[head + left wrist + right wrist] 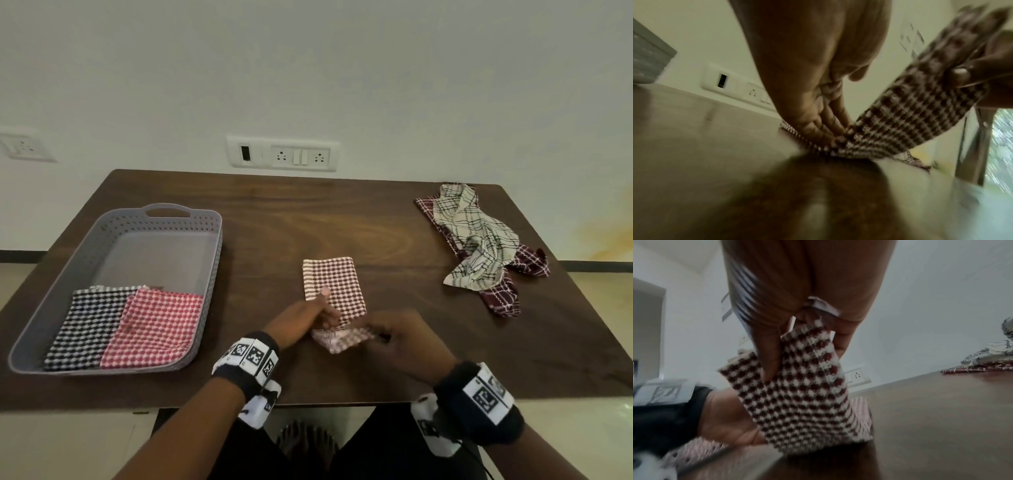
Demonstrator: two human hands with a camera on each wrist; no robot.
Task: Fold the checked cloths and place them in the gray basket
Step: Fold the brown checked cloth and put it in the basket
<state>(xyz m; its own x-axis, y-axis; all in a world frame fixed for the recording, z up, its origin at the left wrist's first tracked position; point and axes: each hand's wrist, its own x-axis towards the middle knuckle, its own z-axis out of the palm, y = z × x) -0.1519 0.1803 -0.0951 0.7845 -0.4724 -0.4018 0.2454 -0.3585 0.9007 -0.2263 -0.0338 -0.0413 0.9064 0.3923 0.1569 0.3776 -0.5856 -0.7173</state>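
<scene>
A maroon-and-white checked cloth (334, 284) (801, 402) lies as a folded strip on the middle of the table. My left hand (308, 318) (818, 113) presses straight fingers down on it at the fold line. My right hand (394, 335) (803, 318) pinches the cloth's near end between thumb and fingers and holds it raised off the table. The gray basket (191, 224) stands at the left. Inside it lie a folded black-and-white checked cloth (85, 325) and a folded red-and-white checked cloth (154, 329), side by side at the near end.
A loose pile of cloths (479, 246) (982, 366), cream with black lines over maroon with white lines, sits at the table's back right. The brown table (308, 212) backs onto a wall with sockets (282, 156). The basket's far half holds nothing.
</scene>
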